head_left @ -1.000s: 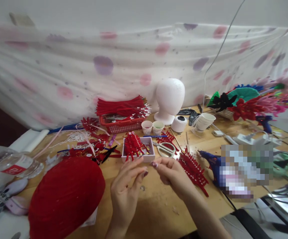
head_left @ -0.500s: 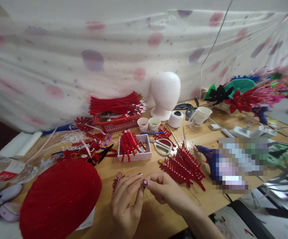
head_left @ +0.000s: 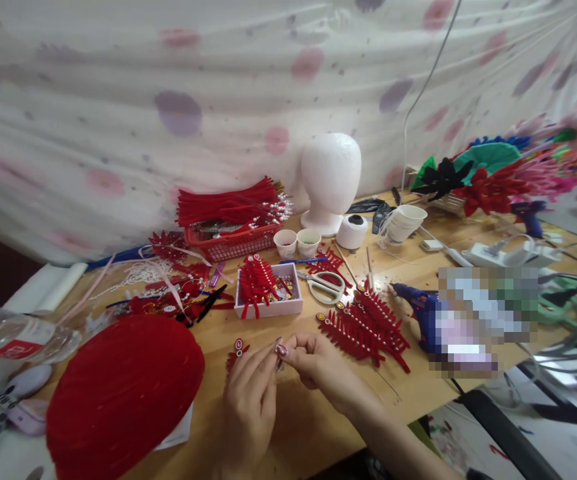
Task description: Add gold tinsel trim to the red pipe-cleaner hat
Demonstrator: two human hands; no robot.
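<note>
My left hand (head_left: 251,400) and my right hand (head_left: 324,373) meet at their fingertips above the front of the wooden table (head_left: 298,433). Both pinch at the same spot; anything between the fingertips is too small or hidden to make out. Partly behind my left hand lies a red fuzzy piece with a round gem (head_left: 239,345). Several red feather-shaped pieces with rows of white beads (head_left: 363,327) lie to the right of my right hand. Beyond the hands stands a small white box (head_left: 268,307) holding gold trinkets and a red beaded piece (head_left: 257,283).
A big red rounded form (head_left: 128,393) fills the left front. Scissors (head_left: 329,288), a blue glue gun (head_left: 418,313), paper cups (head_left: 285,244) and a thread spool (head_left: 352,232) stand or lie around. A white foam head (head_left: 331,175) and a red basket (head_left: 241,244) are at the back.
My left fingers, spread apart before, have come together at the right fingertips. Both hands have shifted slightly left and up in view, and the camera has moved a little.
</note>
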